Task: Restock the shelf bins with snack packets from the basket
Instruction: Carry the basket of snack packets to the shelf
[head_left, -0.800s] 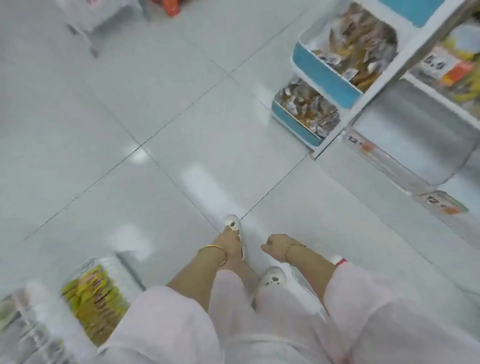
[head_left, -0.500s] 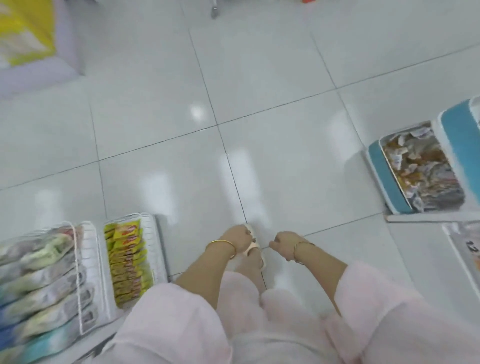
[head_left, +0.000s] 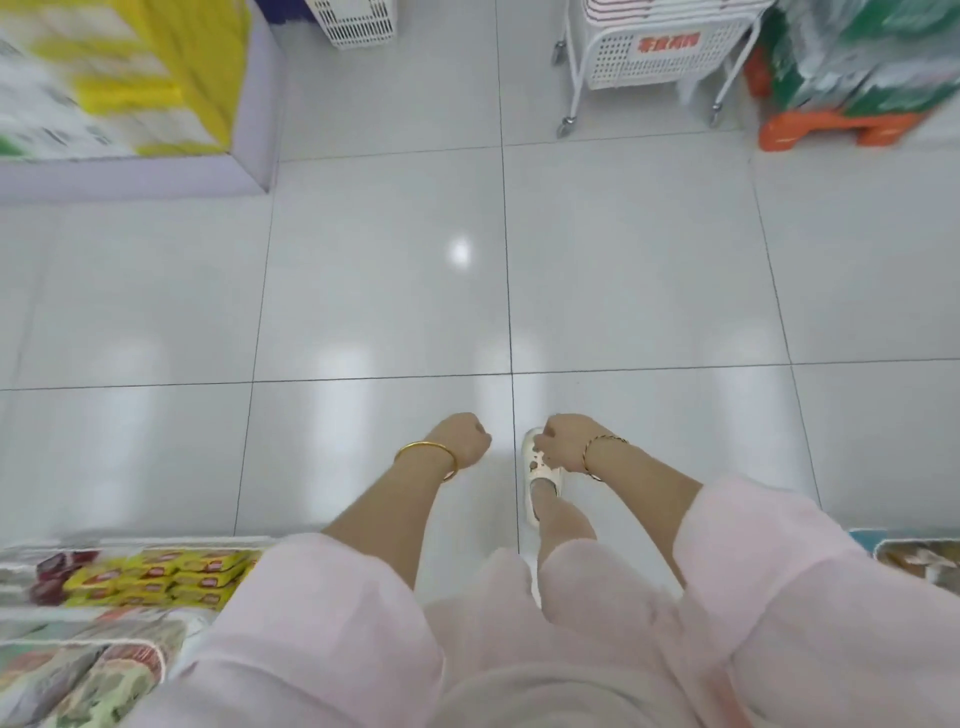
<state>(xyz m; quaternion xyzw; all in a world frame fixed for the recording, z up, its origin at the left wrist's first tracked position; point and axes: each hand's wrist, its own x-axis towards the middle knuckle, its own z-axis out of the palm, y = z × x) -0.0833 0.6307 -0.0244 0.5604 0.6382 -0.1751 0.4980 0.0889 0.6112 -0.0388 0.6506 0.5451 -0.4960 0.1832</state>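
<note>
My left hand (head_left: 464, 442) and my right hand (head_left: 563, 441) hang in front of me over the white tiled floor, fingers loosely curled, holding nothing. A white perforated basket (head_left: 660, 57) sits on a wheeled white cart at the far top right of centre. Another white basket (head_left: 354, 21) shows partly at the top edge. At the lower left, wire shelf bins (head_left: 31, 545) hold yellow snack packets (head_left: 161, 571) and other blurred packets. A blue-rimmed bin (head_left: 865, 540) with brown packets peeks in at the lower right.
A lilac display base (head_left: 130, 176) with yellow and white packs stands at the top left. Green packs on an orange pallet (head_left: 831, 130) stand at the top right. Open tiled floor (head_left: 623, 270) lies between me and the cart. One white shoe (head_left: 540, 467) is stepping forward.
The view has swung left, away from the blue shelf bins. The wheeled cart with its basket and the lilac display have come into sight. Both hands stay empty.
</note>
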